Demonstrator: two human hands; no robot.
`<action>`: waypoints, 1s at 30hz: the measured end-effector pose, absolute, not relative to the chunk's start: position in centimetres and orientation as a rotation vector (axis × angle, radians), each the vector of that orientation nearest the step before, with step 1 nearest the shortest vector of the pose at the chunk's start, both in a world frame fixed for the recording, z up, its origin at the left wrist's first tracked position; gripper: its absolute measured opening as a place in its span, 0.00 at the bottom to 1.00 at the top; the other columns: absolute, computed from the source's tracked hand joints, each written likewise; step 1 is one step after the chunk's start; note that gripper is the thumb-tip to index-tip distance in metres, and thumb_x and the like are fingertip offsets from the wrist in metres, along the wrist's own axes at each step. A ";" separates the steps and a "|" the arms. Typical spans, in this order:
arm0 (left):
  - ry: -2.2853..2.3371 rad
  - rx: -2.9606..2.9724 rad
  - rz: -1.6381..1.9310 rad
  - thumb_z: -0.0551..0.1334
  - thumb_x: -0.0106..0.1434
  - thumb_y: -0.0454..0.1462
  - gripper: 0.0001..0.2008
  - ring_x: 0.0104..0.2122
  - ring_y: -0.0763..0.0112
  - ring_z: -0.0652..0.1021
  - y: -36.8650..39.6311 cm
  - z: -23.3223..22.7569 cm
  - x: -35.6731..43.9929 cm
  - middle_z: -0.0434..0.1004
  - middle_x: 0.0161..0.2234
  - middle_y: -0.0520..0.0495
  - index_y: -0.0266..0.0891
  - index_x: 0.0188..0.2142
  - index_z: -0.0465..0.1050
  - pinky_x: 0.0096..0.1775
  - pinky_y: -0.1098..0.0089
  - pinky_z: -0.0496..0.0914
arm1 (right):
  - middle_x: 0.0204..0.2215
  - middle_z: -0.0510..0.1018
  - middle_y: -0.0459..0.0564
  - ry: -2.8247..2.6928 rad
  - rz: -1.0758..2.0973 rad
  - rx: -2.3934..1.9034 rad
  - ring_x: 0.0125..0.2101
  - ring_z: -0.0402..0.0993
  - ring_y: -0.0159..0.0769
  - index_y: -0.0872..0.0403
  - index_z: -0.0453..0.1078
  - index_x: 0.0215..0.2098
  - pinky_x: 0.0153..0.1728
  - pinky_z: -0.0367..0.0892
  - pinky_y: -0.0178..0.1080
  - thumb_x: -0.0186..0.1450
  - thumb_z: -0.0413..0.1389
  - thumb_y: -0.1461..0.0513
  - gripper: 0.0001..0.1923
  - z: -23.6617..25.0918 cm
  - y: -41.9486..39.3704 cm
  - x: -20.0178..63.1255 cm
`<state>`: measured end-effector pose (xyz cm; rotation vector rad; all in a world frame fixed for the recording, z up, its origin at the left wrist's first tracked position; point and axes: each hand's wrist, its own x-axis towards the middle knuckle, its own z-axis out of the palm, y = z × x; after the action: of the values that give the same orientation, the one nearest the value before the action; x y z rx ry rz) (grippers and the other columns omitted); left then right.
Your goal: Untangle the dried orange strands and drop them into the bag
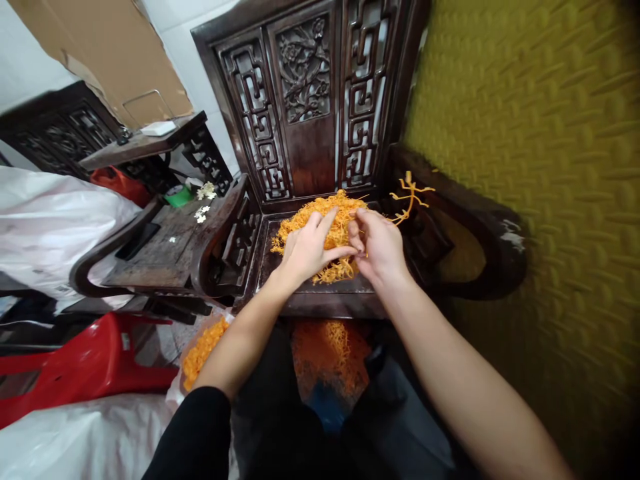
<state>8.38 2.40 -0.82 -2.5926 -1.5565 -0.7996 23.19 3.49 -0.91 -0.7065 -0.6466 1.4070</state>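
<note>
Both hands are working a heap of orange strands (325, 233) lying on the dark seat of a carved wooden chair (305, 100). The left hand (305, 250) is resting fingers-apart on the heap; the right hand (380, 243) is pinching strands. A yellow textured wall (540, 133) is standing alongside, a red plastic stool (95, 363) lower left.

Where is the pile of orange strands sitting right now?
In the head view, the pile of orange strands lies on the carved wooden chair's seat, centre frame, under the left hand and right hand.
</note>
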 end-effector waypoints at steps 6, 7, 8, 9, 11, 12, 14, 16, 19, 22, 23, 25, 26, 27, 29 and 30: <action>-1.348 -2.826 -1.008 0.57 0.68 0.57 0.35 0.52 0.56 0.77 2.9 -1.5 8.1 0.75 0.52 0.38 0.38 0.65 0.63 0.52 0.60 0.73 | 0.13 0.65 0.38 -0.630 1.858 -0.555 0.09 0.48 0.21 0.53 0.64 0.27 0.10 0.47 0.27 0.58 0.58 0.60 0.07 -0.3 3.7 24.1; -1.338 -2.826 -1.025 0.57 0.69 0.56 0.32 0.51 0.57 0.78 2.8 -1.5 8.0 0.76 0.51 0.38 0.37 0.63 0.65 0.51 0.60 0.73 | 0.13 0.66 0.38 -0.630 1.874 -0.572 0.09 0.48 0.21 0.53 0.65 0.28 0.10 0.46 0.27 0.59 0.57 0.60 0.06 -0.3 3.7 24.1; -1.337 -2.813 -1.028 0.56 0.70 0.55 0.29 0.49 0.58 0.78 2.8 -1.3 8.0 0.77 0.50 0.39 0.37 0.60 0.68 0.50 0.61 0.72 | 0.14 0.66 0.39 -0.633 1.874 -0.589 0.09 0.47 0.20 0.53 0.65 0.29 0.10 0.44 0.26 0.59 0.57 0.60 0.06 -0.2 3.7 24.2; -1.346 -2.791 -1.017 0.55 0.72 0.53 0.26 0.47 0.60 0.78 2.7 -1.1 7.9 0.77 0.47 0.40 0.36 0.56 0.71 0.49 0.62 0.72 | 0.14 0.66 0.39 -0.640 1.857 -0.604 0.09 0.46 0.20 0.53 0.65 0.29 0.10 0.44 0.26 0.60 0.56 0.60 0.06 -0.2 3.6 24.2; -1.373 -2.742 -0.968 0.52 0.74 0.51 0.22 0.42 0.62 0.78 2.6 -0.6 7.4 0.78 0.43 0.41 0.36 0.48 0.74 0.47 0.64 0.71 | 0.13 0.65 0.39 -0.678 1.747 -0.656 0.10 0.46 0.21 0.53 0.62 0.26 0.10 0.43 0.27 0.60 0.57 0.60 0.08 -0.4 3.6 24.3; -1.381 -2.728 -0.932 0.50 0.75 0.49 0.22 0.41 0.64 0.78 2.6 -0.4 7.2 0.78 0.41 0.41 0.36 0.45 0.75 0.45 0.65 0.71 | 0.12 0.63 0.39 -0.708 1.667 -0.697 0.10 0.46 0.21 0.52 0.61 0.25 0.10 0.43 0.28 0.60 0.57 0.60 0.10 -0.5 3.6 24.3; -1.381 -2.746 -0.844 0.49 0.76 0.48 0.22 0.38 0.65 0.77 2.7 0.0 6.7 0.78 0.38 0.42 0.37 0.41 0.76 0.43 0.67 0.69 | 0.11 0.61 0.38 -0.766 1.527 -0.796 0.10 0.47 0.21 0.52 0.59 0.22 0.10 0.43 0.28 0.59 0.60 0.60 0.13 -1.0 3.7 24.5; -1.379 -2.834 -0.730 0.50 0.75 0.48 0.22 0.36 0.66 0.77 2.7 0.1 6.6 0.78 0.36 0.44 0.37 0.37 0.75 0.42 0.68 0.69 | 0.11 0.58 0.37 -0.782 1.467 -0.875 0.10 0.46 0.21 0.52 0.59 0.22 0.11 0.41 0.28 0.58 0.62 0.60 0.14 -1.5 4.1 24.5; -1.436 -2.959 -0.577 0.50 0.75 0.47 0.23 0.33 0.66 0.76 2.9 -0.4 7.3 0.78 0.32 0.45 0.37 0.32 0.74 0.41 0.67 0.69 | 0.12 0.55 0.35 -0.705 1.499 -0.923 0.11 0.43 0.20 0.53 0.62 0.24 0.11 0.40 0.27 0.58 0.62 0.62 0.12 -2.2 5.0 24.0; -1.572 -2.978 -0.537 0.49 0.75 0.46 0.23 0.32 0.64 0.77 3.3 -1.1 8.4 0.79 0.31 0.44 0.38 0.31 0.74 0.41 0.65 0.70 | 0.12 0.51 0.34 -0.603 1.540 -0.956 0.11 0.42 0.21 0.53 0.62 0.25 0.11 0.41 0.27 0.60 0.58 0.63 0.09 -2.8 6.2 23.0; -1.626 -2.976 -0.549 0.49 0.75 0.46 0.23 0.32 0.63 0.77 3.5 -1.2 8.7 0.79 0.31 0.44 0.38 0.32 0.74 0.42 0.65 0.70 | 0.12 0.51 0.34 -0.579 1.535 -0.965 0.11 0.42 0.21 0.53 0.62 0.25 0.10 0.41 0.27 0.60 0.57 0.63 0.08 -3.0 6.6 22.6; -1.755 -2.946 -0.616 0.49 0.75 0.45 0.22 0.33 0.62 0.78 3.7 -1.3 9.4 0.80 0.32 0.43 0.37 0.31 0.74 0.42 0.64 0.70 | 0.12 0.50 0.34 -0.552 1.506 -0.980 0.11 0.41 0.22 0.53 0.61 0.25 0.10 0.41 0.27 0.61 0.55 0.63 0.08 -3.5 7.7 22.0; -1.829 -2.917 -0.662 0.50 0.75 0.44 0.21 0.34 0.62 0.78 3.7 -1.3 9.7 0.80 0.31 0.43 0.37 0.30 0.73 0.43 0.63 0.70 | 0.12 0.50 0.34 -0.541 1.486 -0.987 0.11 0.41 0.22 0.52 0.61 0.25 0.10 0.41 0.28 0.61 0.55 0.63 0.08 -3.8 8.3 21.9; -1.901 -2.899 -0.707 0.50 0.75 0.44 0.21 0.33 0.62 0.77 3.4 -1.3 10.0 0.79 0.31 0.43 0.37 0.29 0.72 0.42 0.63 0.70 | 0.11 0.50 0.33 -0.533 1.461 -0.994 0.10 0.41 0.22 0.52 0.60 0.25 0.10 0.41 0.28 0.61 0.55 0.63 0.09 -4.0 9.0 22.0; -1.970 -2.981 -0.774 0.50 0.75 0.44 0.22 0.32 0.64 0.76 2.4 -1.3 10.6 0.77 0.28 0.46 0.39 0.26 0.68 0.40 0.65 0.69 | 0.11 0.49 0.33 -0.531 1.399 -0.999 0.10 0.41 0.23 0.50 0.57 0.25 0.10 0.40 0.29 0.62 0.55 0.61 0.11 -4.5 10.4 22.9; -1.969 -3.072 -0.796 0.51 0.74 0.46 0.22 0.31 0.66 0.75 1.7 -1.4 10.9 0.75 0.27 0.47 0.39 0.25 0.66 0.38 0.66 0.69 | 0.11 0.48 0.32 -0.543 1.363 -0.990 0.10 0.40 0.23 0.50 0.54 0.24 0.10 0.39 0.29 0.62 0.55 0.60 0.13 -4.7 11.2 23.6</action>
<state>10.89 1.67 -1.43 -3.0720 -1.9690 -0.7965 23.59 11.16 -4.69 -0.9897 -0.5430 1.3634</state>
